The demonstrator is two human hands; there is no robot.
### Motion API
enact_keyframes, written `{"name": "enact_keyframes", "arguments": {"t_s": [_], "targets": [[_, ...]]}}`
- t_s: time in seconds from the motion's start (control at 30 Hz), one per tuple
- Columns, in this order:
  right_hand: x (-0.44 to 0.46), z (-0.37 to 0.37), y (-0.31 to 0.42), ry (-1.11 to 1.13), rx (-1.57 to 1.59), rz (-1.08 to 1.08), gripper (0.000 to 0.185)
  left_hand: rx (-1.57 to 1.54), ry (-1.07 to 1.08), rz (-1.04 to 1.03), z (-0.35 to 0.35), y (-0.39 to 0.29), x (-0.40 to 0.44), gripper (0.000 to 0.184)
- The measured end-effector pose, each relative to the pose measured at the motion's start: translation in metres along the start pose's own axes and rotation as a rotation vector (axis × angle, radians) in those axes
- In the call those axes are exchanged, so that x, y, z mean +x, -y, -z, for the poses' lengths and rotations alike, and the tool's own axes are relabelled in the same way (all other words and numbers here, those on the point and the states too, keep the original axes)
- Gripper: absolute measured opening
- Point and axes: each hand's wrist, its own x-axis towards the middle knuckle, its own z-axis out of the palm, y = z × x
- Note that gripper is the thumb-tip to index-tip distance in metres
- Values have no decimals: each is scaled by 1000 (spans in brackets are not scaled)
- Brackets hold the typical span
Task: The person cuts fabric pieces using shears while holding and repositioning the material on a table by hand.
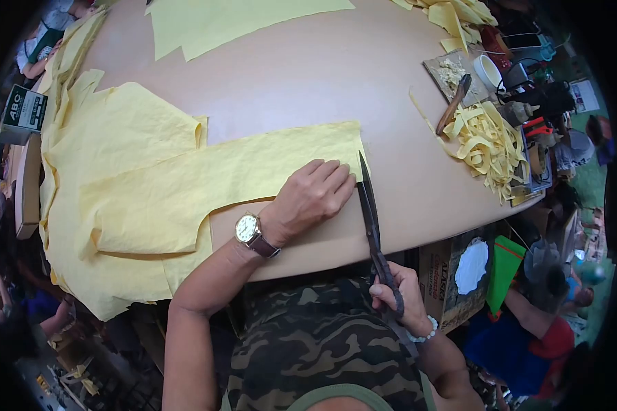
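My left hand (315, 194), with a watch on its wrist, is closed at the lower right end of a long yellow sheet (253, 168) of soft, cloth-like or leather-like material. Its fingers are curled over the sheet's edge; the thumb is hidden. In my right hand (406, 296) is a pair of large dark scissors (370, 219), gripped by the handles near the table's front edge. Their blades point away from me, along the sheet's short right edge. How far apart the blades are is hard to see. Under the sheet's left part lies a pile of larger yellow pieces (127, 116).
Another yellow piece (233, 24) lies on the table (288, 89) at the far side. Yellow strip scraps (490, 144), a wooden-handled tool (454, 106) and a white cup (487, 72) stand to the right. A green-and-white box (24, 113) is at left. Other people work around.
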Motion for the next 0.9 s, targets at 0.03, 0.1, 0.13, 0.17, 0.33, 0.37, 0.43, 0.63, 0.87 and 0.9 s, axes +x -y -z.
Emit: {"name": "enact_keyframes", "arguments": {"t_s": [0.03, 0.1, 0.13, 0.17, 0.33, 0.37, 0.43, 0.63, 0.87, 0.9], "targets": [[0, -1, -1, -3, 1, 3, 25, 0, -1, -1, 0, 0, 0, 22], [0, -3, -1, -9, 8, 9, 25, 0, 6, -1, 2, -1, 1, 22], [0, -4, -1, -13, 11, 13, 25, 0, 9, -1, 3, -1, 1, 23], [0, -4, -1, -16, 18, 7, 24, 4, 5, -4, 2, -1, 1, 23], [0, -6, -3, -29, 41, 5, 24, 15, -9, -13, 2, -1, 1, 23], [-1, -6, -4, -35, 43, 5, 24, 17, -9, -12, 2, -1, 1, 23], [-2, -7, -5, -47, 45, 4, 25, 18, -7, -8, 1, -1, 0, 24], [-5, -6, -7, -62, 27, -21, 27, 48, -120, -79, -2, 1, 3, 16], [-7, -2, -15, -74, -47, -18, 29, -330, -36, 243, 14, 8, 10, 24], [-6, 0, -20, -69, -52, 20, 29, -446, -59, 332, 17, 17, 13, 24]]}}
